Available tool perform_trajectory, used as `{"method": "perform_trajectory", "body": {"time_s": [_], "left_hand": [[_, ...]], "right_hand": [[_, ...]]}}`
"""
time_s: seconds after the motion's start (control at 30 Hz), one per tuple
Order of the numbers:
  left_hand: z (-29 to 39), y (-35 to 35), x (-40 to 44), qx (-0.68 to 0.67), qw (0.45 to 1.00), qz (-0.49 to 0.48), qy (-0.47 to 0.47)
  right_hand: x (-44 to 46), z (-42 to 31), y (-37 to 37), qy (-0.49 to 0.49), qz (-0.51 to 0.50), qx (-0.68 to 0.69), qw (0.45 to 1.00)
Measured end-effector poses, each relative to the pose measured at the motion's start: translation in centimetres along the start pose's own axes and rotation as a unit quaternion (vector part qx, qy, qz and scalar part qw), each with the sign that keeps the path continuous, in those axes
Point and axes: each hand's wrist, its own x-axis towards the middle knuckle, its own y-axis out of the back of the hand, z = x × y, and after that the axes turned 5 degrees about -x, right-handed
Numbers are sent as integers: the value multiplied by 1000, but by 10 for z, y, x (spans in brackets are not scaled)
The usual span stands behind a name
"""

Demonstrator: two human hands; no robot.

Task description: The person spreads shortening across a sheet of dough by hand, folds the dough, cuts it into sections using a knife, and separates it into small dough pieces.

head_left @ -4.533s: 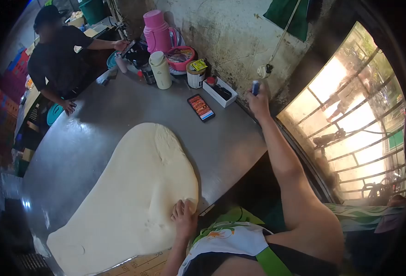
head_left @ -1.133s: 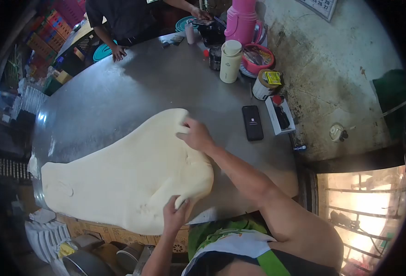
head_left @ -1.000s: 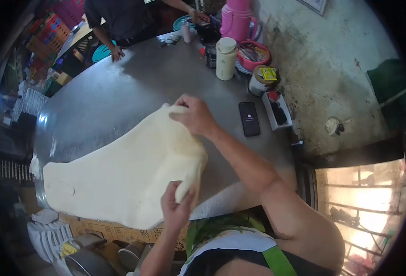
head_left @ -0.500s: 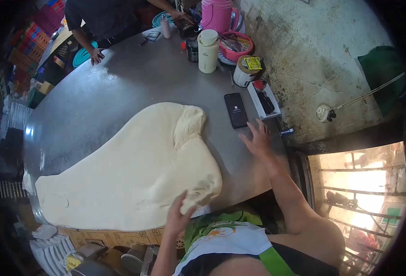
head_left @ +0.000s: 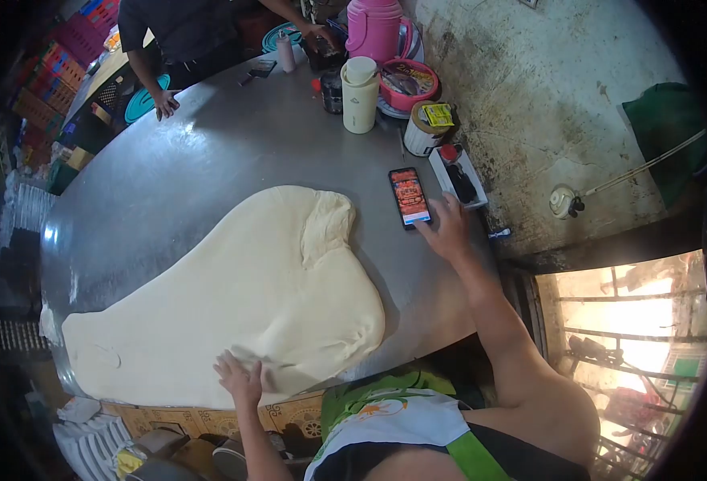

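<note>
A large flat slab of pale dough (head_left: 241, 289) lies on the metal table (head_left: 169, 176), its right end thicker and creased. My left hand (head_left: 240, 378) is at the dough's near edge with its fingers spread, holding nothing. Further right, my right hand (head_left: 447, 230) is beside the lower end of a phone (head_left: 409, 195), fingers apart, one finger at or just over the screen. The phone lies face up, its screen lit with an orange and red picture.
A white box (head_left: 459, 178), a can (head_left: 426, 128), a cream bottle (head_left: 359, 94), a pink jug (head_left: 372, 30) and a pink container (head_left: 408, 82) line the wall side. Across the table a person (head_left: 181, 32) rests one hand on it. A barred window (head_left: 626, 329) is at right.
Both hands have let go of the dough, which now lies flat. My left hand has moved left along its near edge, my right hand to the phone. The dark screen has lit up.
</note>
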Motion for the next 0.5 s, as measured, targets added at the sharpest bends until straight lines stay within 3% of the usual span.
{"method": "perform_trajectory", "body": {"time_s": [0.07,0.17,0.33,0.43,0.5], "left_hand": [[-9,-10,2,112,988,-73,80],[-14,-10,5,92,989,-87,82],[-14,-10,5,91,988,-92,87],[-15,-10,6,90,987,-100,91],[-17,-10,7,90,986,-103,93]], "right_hand": [[21,2,-1,2,14,29,999],[51,-3,5,-13,-61,52,997],[76,9,-28,8,-42,-19,999],[85,5,-27,-44,-129,21,990],[87,2,-24,-44,-135,17,990]]}}
